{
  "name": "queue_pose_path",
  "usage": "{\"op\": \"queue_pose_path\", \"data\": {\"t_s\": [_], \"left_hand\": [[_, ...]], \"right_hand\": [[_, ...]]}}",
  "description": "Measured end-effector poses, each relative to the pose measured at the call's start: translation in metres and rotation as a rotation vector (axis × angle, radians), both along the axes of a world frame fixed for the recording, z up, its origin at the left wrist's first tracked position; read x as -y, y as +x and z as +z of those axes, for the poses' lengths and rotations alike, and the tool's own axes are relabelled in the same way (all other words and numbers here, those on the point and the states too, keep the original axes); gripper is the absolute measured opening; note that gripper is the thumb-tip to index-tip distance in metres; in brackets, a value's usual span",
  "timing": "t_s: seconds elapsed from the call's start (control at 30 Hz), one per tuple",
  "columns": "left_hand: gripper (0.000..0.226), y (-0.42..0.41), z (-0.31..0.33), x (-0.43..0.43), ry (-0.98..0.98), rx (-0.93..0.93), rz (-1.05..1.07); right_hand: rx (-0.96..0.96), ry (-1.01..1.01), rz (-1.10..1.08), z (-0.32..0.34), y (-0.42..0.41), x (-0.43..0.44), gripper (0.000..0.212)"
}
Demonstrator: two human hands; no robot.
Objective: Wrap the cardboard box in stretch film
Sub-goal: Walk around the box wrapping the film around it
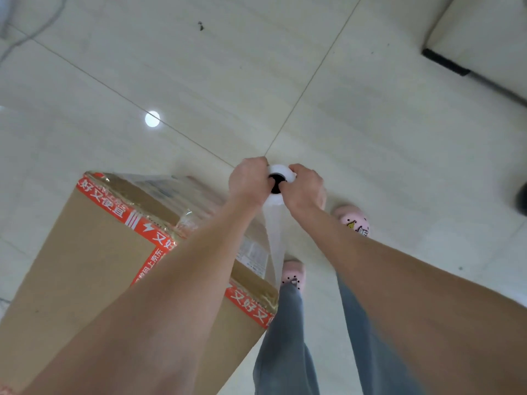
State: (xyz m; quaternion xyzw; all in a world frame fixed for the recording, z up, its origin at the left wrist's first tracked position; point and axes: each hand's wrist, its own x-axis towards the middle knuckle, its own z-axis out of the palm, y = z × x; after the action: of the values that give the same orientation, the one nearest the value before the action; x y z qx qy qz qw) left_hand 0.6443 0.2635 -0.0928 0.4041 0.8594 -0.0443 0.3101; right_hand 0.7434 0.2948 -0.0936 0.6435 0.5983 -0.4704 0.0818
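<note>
The fingers [256, 165] of my left hand [249, 181] were curled round one side of the roll of stretch film [281, 169], and the fingers [299, 170] of my right hand [306, 188] were curled round the other side, so both hands gripped its upper end. The dark hollow of its core showed between them. I could not tell whether either thumb sat inside the core. The roll stood roughly upright out in front of me, with both bare forearms reaching up to it. A band of clear film [275, 240] ran from under my hands down to the right edge of the cardboard box [94, 252]. The box stood on the floor at my left, just beside my legs, with red printed tape [128, 215] along its edges and glossy film already lying over its top. Below the roll were my pink slippers [353, 220] and jeans [285, 337]. Pale floor tiles [199, 81] spread around, carrying a round light reflection [152, 119]; a cable [28, 32] lay at the far left, and pale furniture [484, 38] stood at the far right.
</note>
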Motion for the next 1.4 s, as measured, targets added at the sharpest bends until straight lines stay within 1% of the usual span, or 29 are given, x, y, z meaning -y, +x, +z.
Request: {"op": "queue_pose_path", "data": {"t_s": [0.1, 0.2, 0.27, 0.3, 0.33, 0.4, 0.5, 0.57, 0.6, 0.67, 0.77, 0.83, 0.9, 0.97, 1.0, 1.1, 1.17, 1.27, 1.4], "left_hand": [[0.007, -0.006, 0.002, 0.001, -0.029, 0.027, 0.168], [0.012, -0.010, 0.003, 0.006, -0.029, 0.050, 0.397], [0.013, -0.013, 0.003, 0.006, -0.043, 0.071, 0.505], [0.012, -0.014, 0.004, 0.005, -0.049, 0.073, 0.530], [0.011, -0.015, 0.004, 0.004, -0.051, 0.061, 0.521], [0.016, -0.014, 0.007, 0.000, -0.035, 0.016, 0.411], [0.022, -0.015, 0.009, -0.008, 0.004, -0.033, 0.196], [0.021, -0.019, 0.009, -0.011, 0.000, -0.045, 0.131], [0.020, -0.022, 0.009, -0.011, -0.003, -0.042, 0.141], [0.018, -0.027, 0.008, -0.008, -0.006, -0.018, 0.268], [0.014, -0.031, 0.009, -0.003, 0.009, 0.032, 0.582], [0.011, -0.034, 0.009, 0.000, 0.021, 0.043, 0.737], [0.017, -0.036, 0.009, 0.004, 0.011, 0.030, 0.827], [0.024, -0.037, 0.009, 0.003, -0.020, 0.011, 0.810], [0.025, -0.037, 0.010, 0.001, -0.032, 0.000, 0.742], [0.026, -0.035, 0.012, -0.008, -0.039, -0.040, 0.435], [0.026, -0.039, 0.012, -0.012, -0.057, -0.059, 0.350], [0.022, -0.051, 0.011, -0.012, -0.080, -0.052, 0.354], [0.019, -0.069, 0.011, -0.003, -0.065, 0.014, 0.550]], "right_hand": [[-0.010, 0.026, 0.121, -0.001, -0.008, -0.013, 0.042], [-0.027, 0.085, 0.262, 0.002, -0.023, -0.023, 0.044], [-0.022, 0.102, 0.326, 0.002, -0.031, -0.024, 0.041], [-0.007, 0.077, 0.320, 0.002, -0.034, -0.024, 0.038], [0.007, 0.032, 0.288, 0.001, -0.035, -0.025, 0.037], [0.019, -0.034, 0.226, 0.001, -0.035, -0.026, 0.034], [0.016, -0.020, 0.280, 0.001, -0.035, -0.027, 0.031], [-0.006, 0.020, 0.334, 0.000, -0.037, -0.029, 0.030], [-0.019, 0.042, 0.365, -0.002, -0.038, -0.030, 0.031], [-0.067, 0.076, 0.427, -0.003, -0.044, -0.033, 0.032], [-0.153, 0.087, 0.480, -0.003, -0.057, -0.037, 0.035], [-0.117, 0.091, 0.507, -0.001, -0.065, -0.037, 0.032], [-0.037, -0.012, 0.448, -0.002, -0.068, -0.038, 0.036], [0.008, -0.139, 0.375, -0.003, -0.069, -0.039, 0.043], [0.018, -0.167, 0.371, -0.004, -0.070, -0.040, 0.043], [0.029, -0.168, 0.396, -0.004, -0.075, -0.044, 0.037], [0.023, -0.150, 0.430, -0.004, -0.077, -0.046, 0.033], [-0.007, -0.124, 0.488, -0.004, -0.080, -0.045, 0.029], [0.006, -0.044, 0.607, -0.001, -0.095, -0.042, 0.030]]}}
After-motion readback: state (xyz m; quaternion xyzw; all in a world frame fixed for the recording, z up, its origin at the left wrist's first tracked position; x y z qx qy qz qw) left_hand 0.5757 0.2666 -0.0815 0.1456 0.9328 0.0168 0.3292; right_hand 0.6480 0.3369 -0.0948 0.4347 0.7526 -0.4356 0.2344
